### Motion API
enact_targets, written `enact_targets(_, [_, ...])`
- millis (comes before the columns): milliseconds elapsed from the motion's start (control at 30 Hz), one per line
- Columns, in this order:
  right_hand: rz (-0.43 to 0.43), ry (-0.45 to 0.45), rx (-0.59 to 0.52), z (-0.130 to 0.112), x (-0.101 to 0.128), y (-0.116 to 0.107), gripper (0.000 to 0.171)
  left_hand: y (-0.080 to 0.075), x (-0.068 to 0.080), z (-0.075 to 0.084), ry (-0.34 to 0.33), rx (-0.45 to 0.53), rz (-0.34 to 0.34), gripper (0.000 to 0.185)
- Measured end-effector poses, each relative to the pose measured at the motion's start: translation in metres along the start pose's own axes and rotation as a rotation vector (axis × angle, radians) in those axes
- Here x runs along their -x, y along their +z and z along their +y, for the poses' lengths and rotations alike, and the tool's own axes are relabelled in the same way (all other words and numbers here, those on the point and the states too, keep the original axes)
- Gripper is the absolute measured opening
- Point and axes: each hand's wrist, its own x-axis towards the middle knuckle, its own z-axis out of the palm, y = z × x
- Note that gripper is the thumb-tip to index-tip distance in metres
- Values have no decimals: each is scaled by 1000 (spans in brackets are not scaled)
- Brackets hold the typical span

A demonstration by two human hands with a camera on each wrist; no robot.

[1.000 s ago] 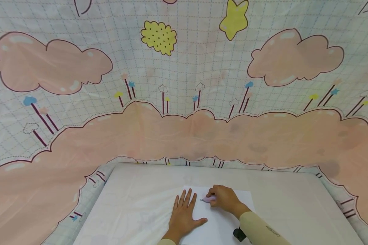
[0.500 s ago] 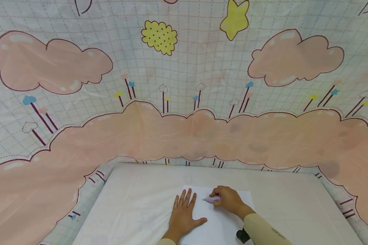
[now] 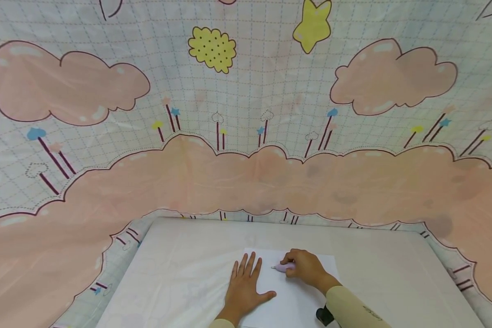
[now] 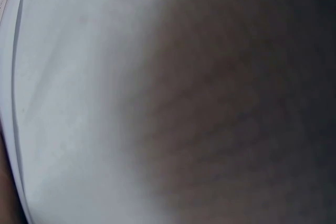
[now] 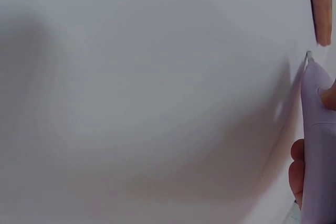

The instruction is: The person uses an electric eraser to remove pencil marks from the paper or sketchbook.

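Note:
My left hand (image 3: 244, 291) lies flat with fingers spread over the left side of a white sheet of paper (image 3: 289, 305). My right hand (image 3: 306, 268) grips a thick lilac pen-shaped tool (image 3: 284, 267) with a thin metal tip, held over the upper part of the sheet and pointing left at the left hand's fingers. In the right wrist view, thumb and fingers wrap the tool's lilac body (image 5: 319, 135), and its metal tip sits close to the paper, near left-hand fingertips (image 5: 321, 14). Blurred skin of the left hand (image 4: 226, 108) covers much of the left wrist view.
The sheet lies on a white-covered table (image 3: 188, 259). Behind and around it hangs a patterned cloth (image 3: 246, 182) with clouds and stars. A black wrist camera (image 3: 324, 315) is by the right sleeve (image 3: 352, 310).
Since one second ago, my right hand and the lilac tool have shifted slightly to the right, away from the left hand. The left hand stays in place on the paper.

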Motion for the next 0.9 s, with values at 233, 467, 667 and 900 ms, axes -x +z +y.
enact_targets(233, [-4,12,5,0,-1,0,20,-2,1,-1,-3,12,-12,107])
enact_targets(467, [9,-20,0,-4,-5,5,20,-6,3,1,16,34,11,105])
enact_targets(667, [9,-37,-2,-8,-8,7,20,-3,2,1,18,0,22,107])
enact_targets(900, [4,-19,11,-9,-9,7,19,-2,1,-2,13,13,6,107])
